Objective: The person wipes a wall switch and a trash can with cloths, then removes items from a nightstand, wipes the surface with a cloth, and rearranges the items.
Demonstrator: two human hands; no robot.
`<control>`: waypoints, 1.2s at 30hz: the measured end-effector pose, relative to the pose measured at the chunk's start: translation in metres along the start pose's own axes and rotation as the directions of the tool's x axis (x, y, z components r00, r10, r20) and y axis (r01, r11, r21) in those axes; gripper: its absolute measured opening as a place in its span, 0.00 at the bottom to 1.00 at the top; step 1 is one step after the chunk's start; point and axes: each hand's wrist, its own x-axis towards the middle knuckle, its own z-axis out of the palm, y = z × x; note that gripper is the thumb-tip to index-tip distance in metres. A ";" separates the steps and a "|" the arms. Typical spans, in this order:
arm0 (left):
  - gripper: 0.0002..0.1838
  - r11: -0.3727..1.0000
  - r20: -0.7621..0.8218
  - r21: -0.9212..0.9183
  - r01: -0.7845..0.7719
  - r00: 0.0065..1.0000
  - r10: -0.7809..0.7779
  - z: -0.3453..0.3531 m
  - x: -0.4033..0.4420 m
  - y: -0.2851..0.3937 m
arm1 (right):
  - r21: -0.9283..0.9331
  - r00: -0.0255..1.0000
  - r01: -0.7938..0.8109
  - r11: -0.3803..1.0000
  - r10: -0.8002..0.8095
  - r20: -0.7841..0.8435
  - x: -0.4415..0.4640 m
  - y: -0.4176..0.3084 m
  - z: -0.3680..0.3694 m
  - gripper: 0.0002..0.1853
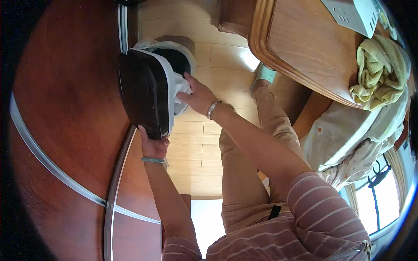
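1. Filling the far left are glossy reddish-brown panels [65, 87] with a curved silver strip [52, 167] across them.
2. Beside them, held above the floor, is the black lid [146, 93]: shiny and smooth, with rounded corners, a faint ridge down its face and a pale rim. It stands on edge, its long axis running from the top of the view toward the bottom, leaning slightly. Its dark face points left, its rim right.
3. At the lid's lower end, the left hand [154, 145] grasps the edge, thumb against the black side.
4. Just beyond the lid sits a dark-mouthed bin [174, 60] with a translucent liner [190, 55] around its opening.
5. Right of the rim, the right hand [198, 96] pinches crumpled white material [182, 85]; whether that is bag or paper, I cannot tell.
6. Farther right stands a wooden table [309, 48], a yellow-green cloth [379, 71] bunched at its edge.
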 end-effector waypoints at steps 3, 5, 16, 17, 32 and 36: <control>0.32 1.000 -0.007 -0.010 0.007 1.000 -0.007 -0.004 0.007 -0.005 | -0.080 0.999 0.015 0.997 -0.019 -0.049 -0.005 0.000 -0.003 0.38; 0.32 1.000 -0.016 0.000 0.000 1.000 0.000 -0.005 0.010 -0.008 | -0.146 0.998 0.014 0.989 -0.023 -0.057 -0.008 0.004 -0.003 0.37; 0.32 0.999 0.064 -0.039 -0.019 0.998 0.021 -0.003 0.007 -0.002 | -0.220 0.989 -0.073 0.973 0.042 -0.141 -0.006 -0.027 0.012 0.46; 0.32 0.999 0.057 -0.031 -0.031 0.998 0.032 -0.002 0.007 -0.002 | -0.204 0.991 -0.007 0.979 -0.020 -0.132 -0.008 -0.026 0.013 0.44; 0.34 0.973 -0.188 -0.091 -0.211 0.963 0.191 0.011 0.044 -0.042 | -0.190 0.883 0.334 0.923 -0.377 -0.279 -0.015 -0.013 -0.013 0.32; 0.34 0.962 -0.204 -0.060 -0.268 0.946 0.251 0.022 0.053 -0.047 | -0.390 0.842 0.353 0.851 -0.470 -0.264 0.005 -0.026 -0.011 0.33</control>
